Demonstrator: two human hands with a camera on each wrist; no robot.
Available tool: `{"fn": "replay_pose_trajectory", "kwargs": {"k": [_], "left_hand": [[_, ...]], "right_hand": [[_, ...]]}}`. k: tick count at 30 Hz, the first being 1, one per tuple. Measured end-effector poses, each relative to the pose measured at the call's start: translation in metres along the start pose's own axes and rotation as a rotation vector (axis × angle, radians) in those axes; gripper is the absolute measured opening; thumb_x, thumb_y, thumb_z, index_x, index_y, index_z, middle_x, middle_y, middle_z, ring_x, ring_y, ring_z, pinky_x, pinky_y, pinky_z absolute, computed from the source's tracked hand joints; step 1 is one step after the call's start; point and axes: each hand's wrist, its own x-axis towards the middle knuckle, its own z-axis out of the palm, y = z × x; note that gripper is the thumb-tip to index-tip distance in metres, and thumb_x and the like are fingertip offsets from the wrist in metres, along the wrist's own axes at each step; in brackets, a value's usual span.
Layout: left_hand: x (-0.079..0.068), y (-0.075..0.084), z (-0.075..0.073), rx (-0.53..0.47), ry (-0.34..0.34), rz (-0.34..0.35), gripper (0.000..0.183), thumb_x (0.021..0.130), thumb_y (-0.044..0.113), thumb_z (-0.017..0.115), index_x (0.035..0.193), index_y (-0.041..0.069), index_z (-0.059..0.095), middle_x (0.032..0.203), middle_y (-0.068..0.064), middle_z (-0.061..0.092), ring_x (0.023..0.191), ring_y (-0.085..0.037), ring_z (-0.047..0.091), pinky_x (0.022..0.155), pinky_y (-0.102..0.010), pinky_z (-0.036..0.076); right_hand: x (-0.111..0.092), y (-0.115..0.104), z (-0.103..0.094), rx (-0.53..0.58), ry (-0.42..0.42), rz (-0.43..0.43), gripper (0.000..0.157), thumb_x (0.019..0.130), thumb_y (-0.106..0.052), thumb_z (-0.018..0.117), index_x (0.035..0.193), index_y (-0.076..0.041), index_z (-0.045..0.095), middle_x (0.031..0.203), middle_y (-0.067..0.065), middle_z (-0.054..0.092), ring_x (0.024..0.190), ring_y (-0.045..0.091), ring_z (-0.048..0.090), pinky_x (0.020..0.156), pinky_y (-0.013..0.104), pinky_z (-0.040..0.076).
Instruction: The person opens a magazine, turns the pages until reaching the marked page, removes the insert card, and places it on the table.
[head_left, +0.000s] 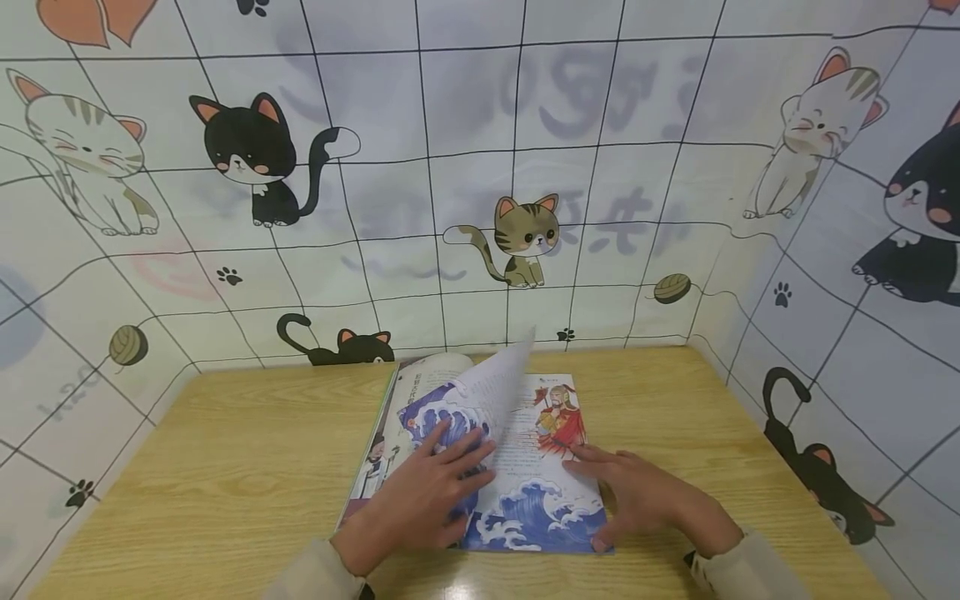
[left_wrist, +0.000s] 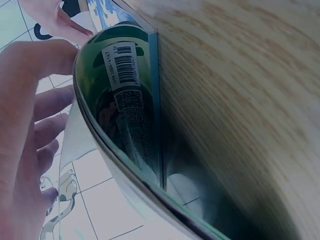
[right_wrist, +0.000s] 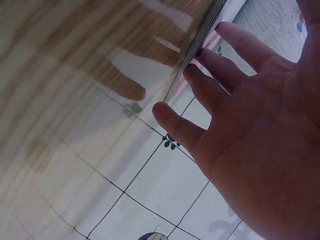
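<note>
An illustrated book lies open on the table, with blue waves and a figure in red printed on its right page. One page stands half lifted near the fold and leans left. My left hand rests on the left side of that page with its fingers spread and fairly straight. My right hand touches the right edge of the book; in the right wrist view its fingers lie extended against the page edges. The left wrist view shows the book's curled back cover with a barcode, beside my left hand.
The wooden table spreads around the book on all sides. Behind it and at both sides stands a white gridded covering printed with cats, paw prints and yarn balls.
</note>
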Motion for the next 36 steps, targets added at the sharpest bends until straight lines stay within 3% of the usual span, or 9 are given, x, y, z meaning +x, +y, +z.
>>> {"fn": "replay_pose_trajectory", "kwargs": {"k": [8,14,18,26,36], "left_hand": [[-0.0043,-0.0035,0.0048,-0.084,0.028,-0.049,0.048,0.079,0.042,0.057,0.120,0.017,0.061,0.141,-0.004,0.043,0.136,-0.027,0.027,0.105,-0.061,0.014],[-0.0046,-0.0039,0.0060,-0.102,0.004,-0.095,0.044,0.084,0.046,0.058,0.117,0.016,0.061,0.137,-0.006,0.048,0.129,-0.029,0.038,0.098,-0.058,0.033],[-0.0054,-0.0031,0.0068,-0.114,-0.012,-0.124,0.049,0.084,0.046,0.059,0.123,0.016,0.058,0.139,-0.007,0.045,0.130,-0.030,0.038,0.089,-0.057,0.042],[-0.0080,-0.0022,0.0086,-0.101,-0.005,-0.151,0.044,0.081,0.040,0.059,0.118,0.017,0.062,0.136,-0.007,0.048,0.128,-0.029,0.040,0.086,-0.058,0.043],[-0.0089,0.0005,0.0075,-0.175,-0.101,-0.227,0.043,0.082,0.041,0.057,0.116,0.015,0.063,0.134,-0.008,0.050,0.125,-0.029,0.044,0.081,-0.057,0.046]], "right_hand": [[0.0004,-0.0021,-0.0015,0.002,-0.004,-0.006,0.103,0.057,-0.067,0.069,0.143,-0.020,0.036,0.149,0.009,0.028,0.132,0.033,0.032,0.099,0.060,0.027],[0.0013,-0.0020,-0.0005,0.005,-0.009,-0.004,0.104,0.056,-0.067,0.070,0.143,-0.019,0.037,0.149,0.009,0.028,0.134,0.033,0.029,0.099,0.060,0.028],[0.0008,-0.0019,-0.0001,0.010,-0.005,0.002,0.104,0.056,-0.067,0.070,0.142,-0.019,0.037,0.149,0.008,0.027,0.134,0.033,0.028,0.099,0.061,0.027],[0.0010,-0.0007,-0.0001,0.003,-0.001,-0.007,0.104,0.056,-0.067,0.070,0.143,-0.019,0.037,0.150,0.009,0.027,0.134,0.033,0.028,0.098,0.061,0.028],[0.0012,-0.0005,0.0011,0.006,0.005,-0.008,0.104,0.055,-0.068,0.069,0.142,-0.019,0.038,0.149,0.008,0.028,0.133,0.033,0.030,0.097,0.060,0.029]]}}
